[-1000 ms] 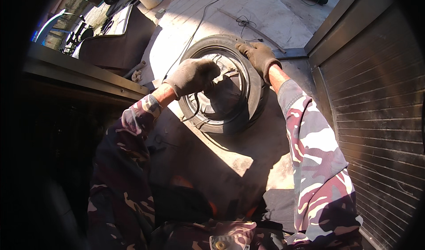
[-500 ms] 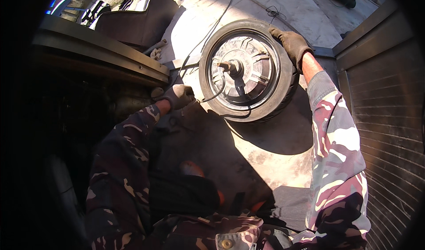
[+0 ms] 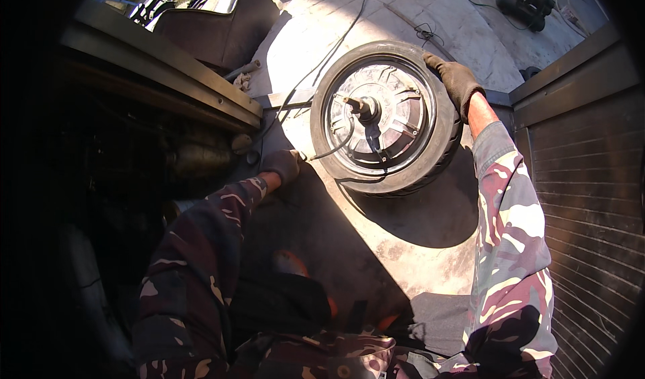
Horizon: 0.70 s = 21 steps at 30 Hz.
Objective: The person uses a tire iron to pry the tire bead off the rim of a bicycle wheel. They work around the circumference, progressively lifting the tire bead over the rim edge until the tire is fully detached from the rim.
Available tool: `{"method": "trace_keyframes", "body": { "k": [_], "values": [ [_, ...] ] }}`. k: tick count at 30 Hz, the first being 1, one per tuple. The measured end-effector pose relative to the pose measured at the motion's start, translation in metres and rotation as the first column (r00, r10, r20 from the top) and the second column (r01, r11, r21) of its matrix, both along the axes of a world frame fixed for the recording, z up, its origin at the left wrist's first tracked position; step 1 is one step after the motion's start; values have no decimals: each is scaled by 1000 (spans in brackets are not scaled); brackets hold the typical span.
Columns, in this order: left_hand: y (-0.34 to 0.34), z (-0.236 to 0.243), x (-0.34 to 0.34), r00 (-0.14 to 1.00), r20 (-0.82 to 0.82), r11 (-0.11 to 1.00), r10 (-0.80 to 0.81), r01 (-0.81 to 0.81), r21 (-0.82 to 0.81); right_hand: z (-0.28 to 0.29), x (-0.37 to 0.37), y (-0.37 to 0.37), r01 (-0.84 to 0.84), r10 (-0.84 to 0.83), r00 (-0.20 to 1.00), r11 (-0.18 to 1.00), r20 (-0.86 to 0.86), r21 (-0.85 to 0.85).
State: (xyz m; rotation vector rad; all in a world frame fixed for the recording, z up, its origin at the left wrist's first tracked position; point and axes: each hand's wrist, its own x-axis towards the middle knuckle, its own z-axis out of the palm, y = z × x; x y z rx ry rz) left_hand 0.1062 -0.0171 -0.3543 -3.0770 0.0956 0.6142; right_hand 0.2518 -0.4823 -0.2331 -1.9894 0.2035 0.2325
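A hub-motor wheel (image 3: 396, 124) with a black tyre and a worn silver motor cover stands tilted in front of me, its axle stub (image 3: 361, 106) facing up toward me. My right hand (image 3: 457, 85), in a dark glove, grips the tyre's far right edge. From the axle a black cable (image 3: 334, 152) curves to the left across the tyre. Its end is in the closed fingers of my gloved left hand (image 3: 284, 166), to the left of the wheel in shadow. A pale tip of the cable shows beside the fingers.
Metal cabinet walls stand left (image 3: 168, 67) and right (image 3: 584, 171). Beyond the wheel, a long thin cord (image 3: 336, 40) crosses the pale floor sheet (image 3: 430, 16). A black compressor-like machine (image 3: 524, 6) stands far right. A dark brown panel (image 3: 208, 33) leans far left.
The whole view has shifted slightly, so the wheel and walls appear lower and further right. My left hand has drawn a little toward me with the cable; my right hand keeps its hold.
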Motion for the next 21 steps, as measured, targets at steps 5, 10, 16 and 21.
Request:
{"method": "trace_keyframes", "body": {
  "k": [5, 10, 16, 21],
  "values": [
    [7, -18, 8, 999, 1, 998, 41, -41, -50, 19, -10, 8, 108, -108, 994, 991, 3, -83],
    [21, 27, 60, 993, -46, 985, 106, -111, -130, 19, -24, 16, 332, -219, 889, 913, 402, -237],
    [-51, 170, 97, 962, 64, 716, 266, -153, -681, 20, -33, 21, 189, 158, 574, 929, 803, -318],
    [-162, 225, 100, 930, 364, 598, -56, 324, -733, 27, -40, 23, -90, 284, 455, 958, 844, -274]
  ]
}}
